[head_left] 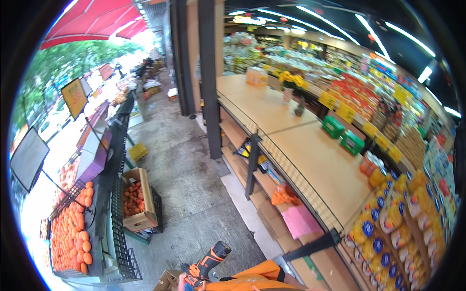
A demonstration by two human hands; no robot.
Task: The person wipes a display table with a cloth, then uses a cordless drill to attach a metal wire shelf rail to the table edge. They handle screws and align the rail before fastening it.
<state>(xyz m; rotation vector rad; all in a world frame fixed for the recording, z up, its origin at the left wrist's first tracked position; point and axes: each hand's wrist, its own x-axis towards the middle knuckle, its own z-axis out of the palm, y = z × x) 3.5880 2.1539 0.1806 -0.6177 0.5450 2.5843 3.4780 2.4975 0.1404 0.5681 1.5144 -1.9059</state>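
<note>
Along the lower edge of the head view, left of the middle, has a black-and-orange power tool (pixel 206 266) in one hand (pixel 182 280), angled with the wide black end pointing up and to the right. Grips close against the orange casing, folded around rather than spread; cannot tell how far around the grip reaches, being cut off at the bottom. Cannot tell surely, either, whether left or right, nor make out the other grip. Wears an orange garment (pixel 259 275), bulging into view just right of the tool. Has an open cardboard box (pixel 166 280) just left of the tool, partly cut off by the edge. Faces a grey paved floor (pixel 187 179) beyond. To the left of that, can see a cardboard carton (pixel 141 222) of orange-red fruit beside a sloping display of oranges (pixel 73 237), with a yellow crate (pixel 138 151) farther along. To the right, can see a long wooden counter (pixel 272 106) bearing two green boxes (pixel 343 136) and yellow flowers (pixel 291 79), with an orange bag (pixel 286 196) and a pink sheet (pixel 302 222) lower down on its near side. At the lower right, can make out rows of yellow bagged goods (pixel 371 242) with blue labels.
</note>
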